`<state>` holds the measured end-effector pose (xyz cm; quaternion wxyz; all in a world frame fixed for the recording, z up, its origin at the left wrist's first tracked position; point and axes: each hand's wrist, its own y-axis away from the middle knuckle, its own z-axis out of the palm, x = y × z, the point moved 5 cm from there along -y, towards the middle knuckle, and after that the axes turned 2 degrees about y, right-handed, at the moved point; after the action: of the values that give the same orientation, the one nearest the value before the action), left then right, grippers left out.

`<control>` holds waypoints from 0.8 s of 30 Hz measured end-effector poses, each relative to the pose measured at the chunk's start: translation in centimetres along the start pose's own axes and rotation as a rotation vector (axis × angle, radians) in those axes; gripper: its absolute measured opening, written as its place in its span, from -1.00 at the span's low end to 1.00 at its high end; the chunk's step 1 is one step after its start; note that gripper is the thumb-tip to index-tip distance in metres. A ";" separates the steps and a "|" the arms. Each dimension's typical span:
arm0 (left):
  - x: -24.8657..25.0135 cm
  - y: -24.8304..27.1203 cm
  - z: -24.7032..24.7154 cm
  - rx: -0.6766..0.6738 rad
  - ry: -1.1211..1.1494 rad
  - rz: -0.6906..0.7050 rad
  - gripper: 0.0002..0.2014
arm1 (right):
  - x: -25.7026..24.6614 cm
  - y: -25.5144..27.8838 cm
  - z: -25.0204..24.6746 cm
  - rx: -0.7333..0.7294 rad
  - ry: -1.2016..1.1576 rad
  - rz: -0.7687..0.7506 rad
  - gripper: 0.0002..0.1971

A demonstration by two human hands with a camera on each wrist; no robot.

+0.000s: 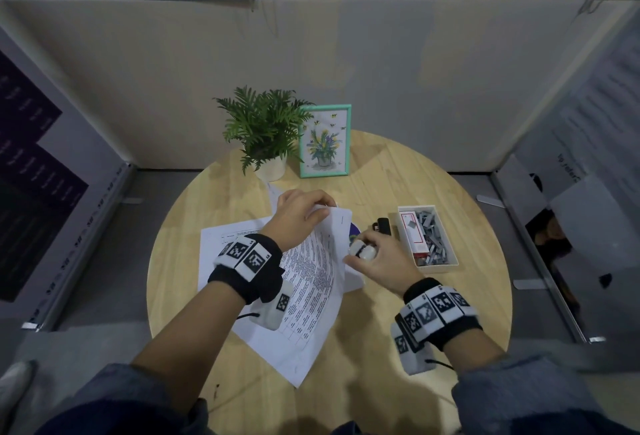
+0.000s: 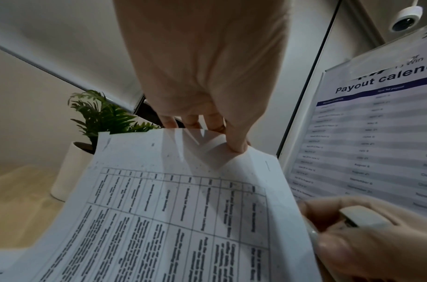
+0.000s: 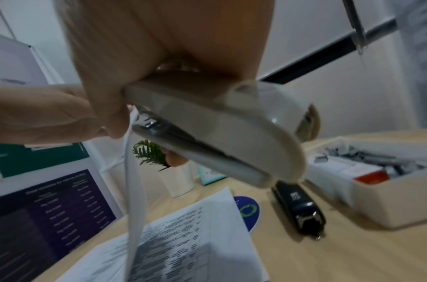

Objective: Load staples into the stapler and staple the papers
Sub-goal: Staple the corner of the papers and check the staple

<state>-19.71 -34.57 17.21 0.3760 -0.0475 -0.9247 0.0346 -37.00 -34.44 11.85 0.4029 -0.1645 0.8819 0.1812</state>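
Observation:
My left hand (image 1: pixel 304 212) pinches the far top edge of a printed paper sheet (image 1: pixel 311 271) and lifts it off the round wooden table (image 1: pixel 467 296); in the left wrist view the thumb (image 2: pixel 236 139) lies on the sheet (image 2: pixel 183 209). More papers (image 1: pixel 214 244) lie flat beneath. My right hand (image 1: pixel 377 258) grips a white stapler (image 1: pixel 362 250) at the lifted sheet's right edge. In the right wrist view the stapler (image 3: pixel 219 129) has the paper edge (image 3: pixel 132 171) in its mouth. A white box (image 1: pixel 446 263) holds loose staple strips (image 1: pixel 433 237) and a red-and-white staple packet (image 1: pixel 414 233).
A black stapler (image 1: pixel 382 226) lies between my right hand and the staple box. A potted fern (image 1: pixel 263 129) and a teal picture frame (image 1: pixel 325 141) stand at the table's far side. A blue round sticker (image 3: pixel 248 209) shows beside the flat papers. Panels with posters flank the table.

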 end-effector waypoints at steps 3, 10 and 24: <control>0.4 -0.2 0.3 -0.007 -0.017 0.019 -0.85 | -0.6 0.0 0.7 0.033 -0.082 -0.001 -0.79; 1.6 0.9 1.0 0.302 -0.065 0.086 -0.65 | -1.8 0.0 0.3 0.151 -0.241 -0.012 -0.87; -2.0 3.5 1.4 0.316 0.361 -0.283 -0.69 | -3.6 -1.3 1.8 -0.025 -0.261 -0.078 -0.80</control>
<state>-19.04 -31.38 14.48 0.5385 0.1359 -0.8234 0.1167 -32.99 -34.19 13.30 0.5188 -0.1786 0.8127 0.1964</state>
